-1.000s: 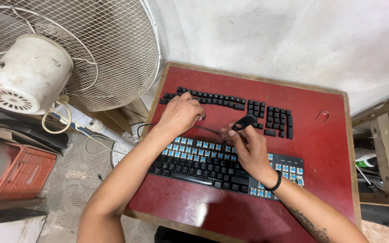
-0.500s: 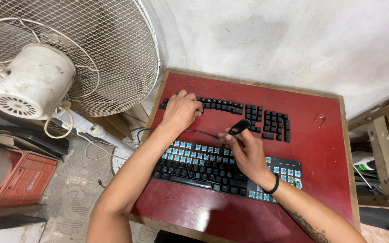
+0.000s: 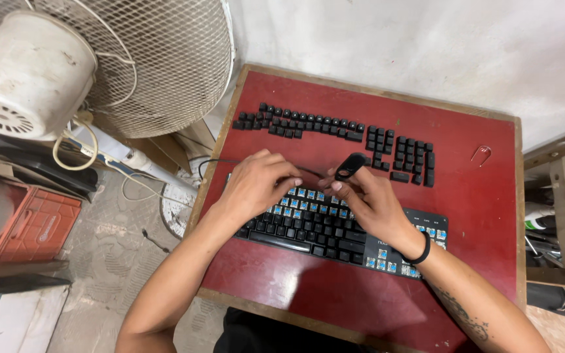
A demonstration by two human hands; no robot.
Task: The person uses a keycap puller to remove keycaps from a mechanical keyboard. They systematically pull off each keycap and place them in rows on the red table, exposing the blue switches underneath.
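Where the two hands meet over the upper edge of a black keyboard [image 3: 308, 229], the right hand [image 3: 367, 202] pinches a small, smooth black tool [image 3: 350, 166] between thumb and fingertips, its rounded end pointing up and away. The left hand [image 3: 256, 186] lies curled, knuckles up, on the keyboard's upper left part; whether it grips anything I cannot tell. A black band [image 3: 420, 252] circles the right wrist.

Many keys are stripped off the keyboard, baring rows of small square blue switches [image 3: 295, 202] along its top and at its right end, while glossy black caps cover the lower rows. The loose keycaps [image 3: 335, 127], matte black and blocky, sit in neat rows farther up the counter [image 3: 479, 216], well apart from the keyboard. A thin black cable [image 3: 214, 162] runs off the counter's left edge. Near the right edge lies a small bent wire puller [image 3: 482, 155].

Painted a worn, scuffed red, the counter has a bare wooden rim. Behind it rises a rough grey-white plastered wall [image 3: 393, 46]. To the left stands a fan [image 3: 99, 59] with a dusty cream wire-mesh guard and a rounded, grimy motor housing. Lower left, a ribbed red plastic crate [image 3: 31, 225] rests on the patterned, dirty concrete floor [image 3: 106, 261].
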